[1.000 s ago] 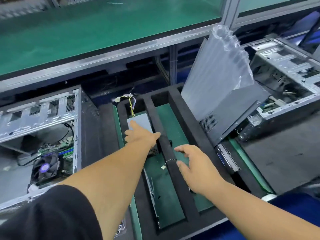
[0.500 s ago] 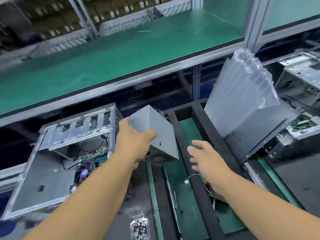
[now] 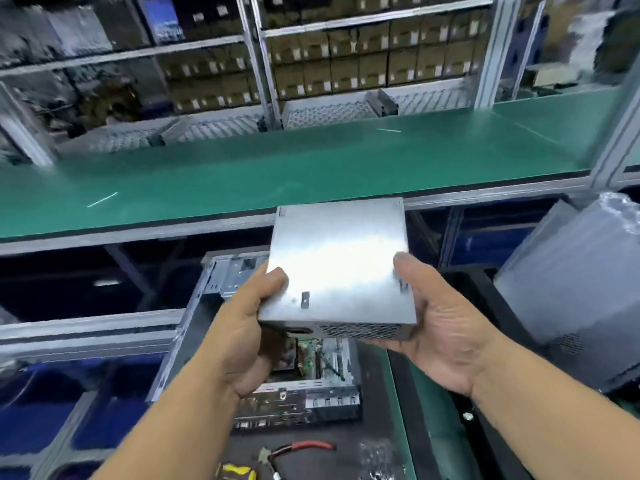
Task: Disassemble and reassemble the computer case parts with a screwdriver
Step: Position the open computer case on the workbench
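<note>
I hold a grey metal power supply box (image 3: 337, 265) in mid-air with both hands, its mesh vent face turned toward me. My left hand (image 3: 242, 334) grips its left near corner, thumb on top. My right hand (image 3: 440, 327) cups its right near corner from below, thumb on the top face. Directly beneath the box lies the open computer case (image 3: 298, 386), its circuit board and rear ports partly visible. A yellow-and-black screwdriver handle (image 3: 237, 472) lies at the bottom edge of the view, near a red-handled tool (image 3: 304, 446).
A black foam tray (image 3: 485, 341) with green lining sits to the right, with a bubble-wrapped panel (image 3: 571, 282) leaning in it. A small bag of screws (image 3: 377, 459) lies by the tools. A green conveyor shelf (image 3: 277, 168) runs across behind, with stacked boxes beyond.
My left hand lifted the power supply out of the foam tray and carried it left over the open case. My right hand came up and took hold of its right side.
</note>
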A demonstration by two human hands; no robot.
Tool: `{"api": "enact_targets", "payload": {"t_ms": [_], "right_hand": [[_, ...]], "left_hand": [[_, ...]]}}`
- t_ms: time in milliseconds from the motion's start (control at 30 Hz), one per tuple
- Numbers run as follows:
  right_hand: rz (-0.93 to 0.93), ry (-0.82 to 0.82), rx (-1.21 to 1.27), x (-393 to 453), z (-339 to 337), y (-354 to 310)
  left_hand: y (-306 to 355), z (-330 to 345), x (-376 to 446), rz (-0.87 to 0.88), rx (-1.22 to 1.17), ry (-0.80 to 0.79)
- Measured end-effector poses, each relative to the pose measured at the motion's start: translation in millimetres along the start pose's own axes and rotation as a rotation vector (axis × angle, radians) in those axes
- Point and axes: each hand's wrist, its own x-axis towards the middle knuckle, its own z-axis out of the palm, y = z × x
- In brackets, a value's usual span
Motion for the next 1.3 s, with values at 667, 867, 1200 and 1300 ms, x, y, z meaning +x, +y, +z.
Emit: {"api": "enact_targets", "payload": {"t_ms": [667,867,1200,1300], "right_hand": [[-0.195,-0.082,-1.034,67.6,176.3,38.4],[-0.299,-0.4,-1.503,101.3,200.9,19.8],[-0.335,-0.391,-1.487,153.4,206.1,50.7],[-0.343,-0.375,-1.486,161.0,201.3,74.0]], "left_hand": [[-3.7,-188.4,31.3,-0.257,-0.274,0.078],[0.0,-198.5,35.1,-0.261,-0.201,0.158],[18.1,-222.4,39.4,0.009,0.249,0.461],[19.3,-249.0,39.5,0.217,0.441,0.676]]}}
